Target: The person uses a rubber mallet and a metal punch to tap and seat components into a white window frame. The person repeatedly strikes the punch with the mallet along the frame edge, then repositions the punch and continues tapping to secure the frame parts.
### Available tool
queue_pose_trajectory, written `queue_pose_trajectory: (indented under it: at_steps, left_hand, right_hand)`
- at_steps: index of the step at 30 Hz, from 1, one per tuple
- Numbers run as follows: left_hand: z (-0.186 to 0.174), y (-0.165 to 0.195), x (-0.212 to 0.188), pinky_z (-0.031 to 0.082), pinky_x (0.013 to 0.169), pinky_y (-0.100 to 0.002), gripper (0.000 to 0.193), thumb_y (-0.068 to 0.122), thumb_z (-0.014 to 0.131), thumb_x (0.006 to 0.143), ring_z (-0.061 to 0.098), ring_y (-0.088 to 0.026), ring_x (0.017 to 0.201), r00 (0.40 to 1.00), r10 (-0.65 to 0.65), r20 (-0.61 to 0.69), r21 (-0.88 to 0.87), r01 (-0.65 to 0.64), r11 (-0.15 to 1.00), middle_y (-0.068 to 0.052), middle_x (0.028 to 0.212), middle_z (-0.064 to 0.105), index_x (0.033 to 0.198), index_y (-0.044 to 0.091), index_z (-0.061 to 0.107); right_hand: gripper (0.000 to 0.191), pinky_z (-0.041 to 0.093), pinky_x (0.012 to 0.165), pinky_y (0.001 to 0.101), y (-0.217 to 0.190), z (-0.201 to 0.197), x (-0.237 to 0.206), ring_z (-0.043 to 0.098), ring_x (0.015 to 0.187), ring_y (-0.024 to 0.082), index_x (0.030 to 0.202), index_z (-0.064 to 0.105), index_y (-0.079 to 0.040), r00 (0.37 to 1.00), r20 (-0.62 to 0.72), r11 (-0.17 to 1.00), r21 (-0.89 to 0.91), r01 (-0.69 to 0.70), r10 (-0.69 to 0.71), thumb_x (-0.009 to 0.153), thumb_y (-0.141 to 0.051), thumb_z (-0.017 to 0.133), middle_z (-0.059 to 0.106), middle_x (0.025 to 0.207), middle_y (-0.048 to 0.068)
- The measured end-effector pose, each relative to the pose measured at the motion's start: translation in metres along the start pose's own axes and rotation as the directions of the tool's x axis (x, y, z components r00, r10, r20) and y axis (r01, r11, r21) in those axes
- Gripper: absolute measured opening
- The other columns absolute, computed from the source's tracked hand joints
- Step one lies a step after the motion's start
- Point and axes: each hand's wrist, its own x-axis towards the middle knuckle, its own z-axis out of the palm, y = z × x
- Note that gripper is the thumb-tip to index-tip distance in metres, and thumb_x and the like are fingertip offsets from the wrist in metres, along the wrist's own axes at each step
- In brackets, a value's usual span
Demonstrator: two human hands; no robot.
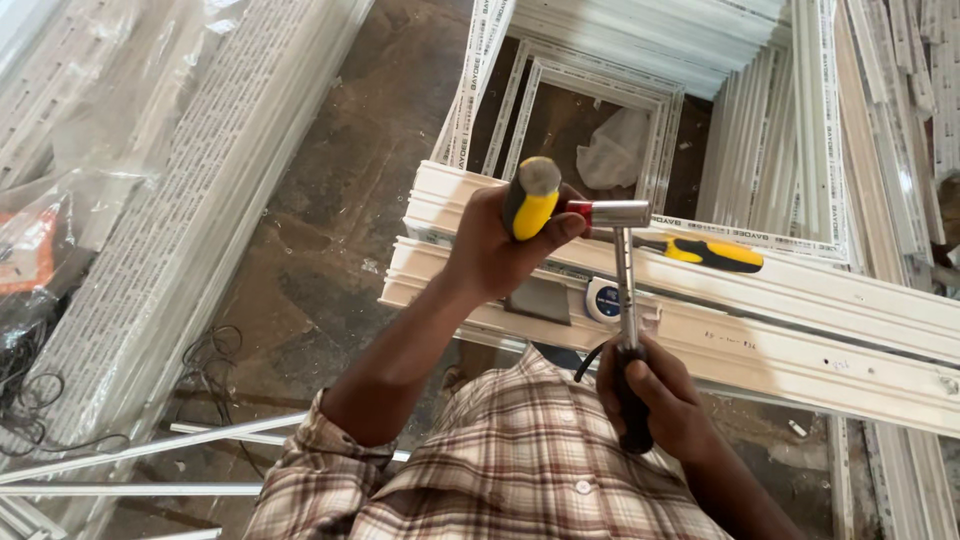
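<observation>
My left hand [495, 250] grips a tool with a yellow and grey handle [530, 198], held upright over the end of a long white plastic window profile [800, 330]. My right hand [655, 395] holds a steel hammer [625, 270] by its black grip. The hammer's head [618, 213] meets the tool just beside my left fingers. A second yellow and black screwdriver [712, 253] lies on the profile behind the hammer. A small round white and blue tape measure [603, 299] sits on the profile near the hammer shaft.
Stacked white window frames [770, 150] lean at the back and right. Long white profiles in plastic wrap [180, 200] lie on the left. Thin metal strips [150, 460] and black wire [205, 360] rest on the dirty concrete floor [330, 230].
</observation>
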Motion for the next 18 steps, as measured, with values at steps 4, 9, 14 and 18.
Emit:
queue_pose_trajectory:
  at_steps: [4, 9, 14, 18]
  left_hand:
    - [-0.009, 0.014, -0.004, 0.063, 0.084, -0.031, 0.031, 0.017, 0.077, 0.096, 0.077, -0.021, 0.101, 0.909, 0.418, -0.011, 0.336, -0.390, 0.857, -0.004, 0.117, 0.072, 0.123, 0.012, 0.064]
    - [-0.015, 0.013, 0.002, 0.060, 0.063, -0.032, 0.035, 0.011, 0.075, 0.092, 0.074, -0.017, 0.082, 0.847, 0.487, 0.213, 0.686, -0.484, 0.543, 0.001, 0.108, 0.069, 0.124, 0.015, 0.061]
    - [-0.007, 0.011, -0.011, 0.057, 0.050, -0.031, 0.019, 0.018, 0.064, 0.107, 0.068, -0.014, 0.064, 0.797, 0.249, 0.549, 0.699, -0.602, 0.386, -0.001, 0.093, 0.064, 0.124, 0.009, 0.062]
    - [0.012, 0.032, -0.045, 0.052, 0.047, -0.029, 0.010, 0.013, 0.062, 0.112, 0.067, -0.012, 0.059, 0.632, 0.169, 0.756, 0.574, -0.765, 0.291, -0.005, 0.099, 0.064, 0.119, 0.006, 0.064]
  right_hand:
    - [0.046, 0.048, 0.043, 0.0286, -0.018, 0.016, 0.012, 0.056, 0.049, 0.018, 0.120, 0.049, 0.003, 0.994, -0.029, 0.974, 0.203, -0.100, 0.108, 0.104, -0.040, 0.053, 0.061, 0.075, 0.014]
    - [0.045, 0.049, 0.044, 0.0261, -0.045, 0.015, 0.009, 0.060, 0.054, 0.017, 0.133, 0.046, 0.004, 0.974, 0.180, 0.925, 0.330, -0.190, 0.136, 0.113, -0.037, 0.049, 0.065, 0.084, 0.018]
    - [0.051, 0.047, 0.047, 0.0324, -0.071, -0.045, -0.011, 0.053, 0.057, 0.016, 0.137, 0.049, -0.008, 0.821, -0.255, 0.610, -0.566, -0.555, 0.511, 0.093, -0.023, 0.069, 0.059, 0.080, 0.010]
    - [0.057, 0.056, 0.063, 0.0323, -0.091, -0.110, -0.015, 0.066, 0.066, 0.016, 0.132, 0.054, -0.013, 0.687, -0.577, -0.344, -0.816, -0.465, 0.441, 0.088, -0.036, 0.083, 0.069, 0.087, 0.006]
